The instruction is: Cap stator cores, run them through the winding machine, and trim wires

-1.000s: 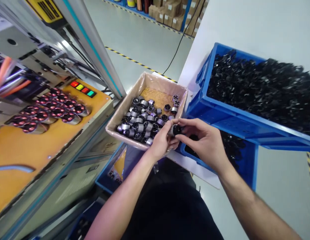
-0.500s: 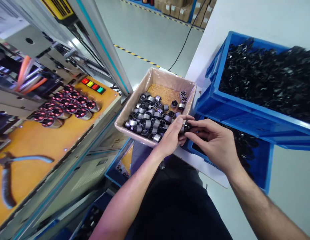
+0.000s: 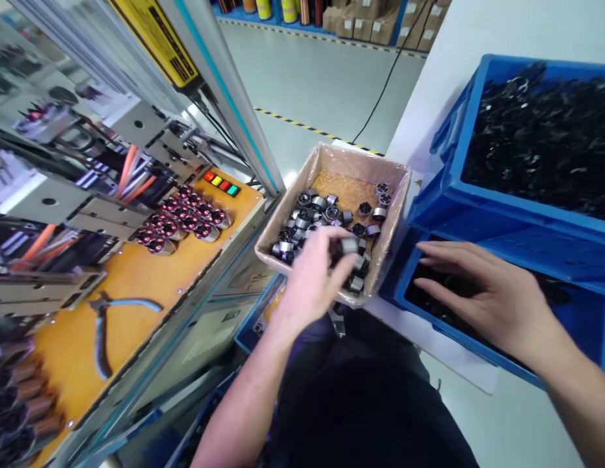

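Observation:
Over the plastic-lined carton (image 3: 395,214) my left hand (image 3: 315,270) is curled, with a blurred ring-shaped metal stator core (image 3: 349,246) between its thumb and fingers. Beneath it lie several more silver-and-black stator cores (image 3: 307,221), heaped toward the carton's near and left side. My right hand (image 3: 492,292) is above the lower blue bin (image 3: 576,331), its fingers and thumb apart and nothing between them. Black plastic parts (image 3: 453,283) lie in that bin, partly hidden by the hand.
An upper blue bin (image 3: 471,175) full of black plastic parts (image 3: 551,143) overhangs the lower one. On the machine's orange table (image 3: 151,286) at left are copper-wound stators (image 3: 185,218) and pliers (image 3: 102,318). A metal frame post (image 3: 234,97) rises beside the carton.
My hands have separated: the left has moved left over the carton with a stator core, the right has moved right over the lower bin with its fingers apart. The view has shifted left.

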The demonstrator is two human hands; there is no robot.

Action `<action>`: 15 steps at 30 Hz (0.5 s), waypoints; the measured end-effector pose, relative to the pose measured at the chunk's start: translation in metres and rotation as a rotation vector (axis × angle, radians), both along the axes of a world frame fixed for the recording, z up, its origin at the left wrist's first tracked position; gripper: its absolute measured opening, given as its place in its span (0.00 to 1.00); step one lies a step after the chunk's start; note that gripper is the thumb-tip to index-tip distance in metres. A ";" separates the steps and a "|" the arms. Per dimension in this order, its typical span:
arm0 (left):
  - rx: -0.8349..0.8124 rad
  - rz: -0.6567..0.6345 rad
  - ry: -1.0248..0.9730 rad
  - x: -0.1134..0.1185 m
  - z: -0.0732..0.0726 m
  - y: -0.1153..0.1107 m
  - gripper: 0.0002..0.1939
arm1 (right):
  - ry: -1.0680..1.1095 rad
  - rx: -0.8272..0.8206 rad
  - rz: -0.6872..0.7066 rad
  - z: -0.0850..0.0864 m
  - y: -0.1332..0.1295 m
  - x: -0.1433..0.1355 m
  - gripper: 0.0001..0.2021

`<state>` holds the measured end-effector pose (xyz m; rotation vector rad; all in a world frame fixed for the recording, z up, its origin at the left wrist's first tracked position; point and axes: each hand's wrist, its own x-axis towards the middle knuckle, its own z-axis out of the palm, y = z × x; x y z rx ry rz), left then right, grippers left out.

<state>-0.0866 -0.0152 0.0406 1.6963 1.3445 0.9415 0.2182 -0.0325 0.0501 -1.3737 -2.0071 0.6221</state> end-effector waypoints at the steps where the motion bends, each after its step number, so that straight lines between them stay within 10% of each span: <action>1: 0.054 0.086 0.158 -0.015 0.002 0.004 0.15 | -0.036 -0.021 -0.046 -0.006 -0.002 0.012 0.21; 7: 0.102 0.211 0.781 -0.062 -0.001 0.033 0.15 | -0.319 0.001 -0.098 -0.068 -0.013 0.069 0.21; 15: 0.155 0.044 0.584 0.015 0.017 0.083 0.17 | -0.478 -0.108 -0.305 -0.085 -0.010 0.065 0.22</action>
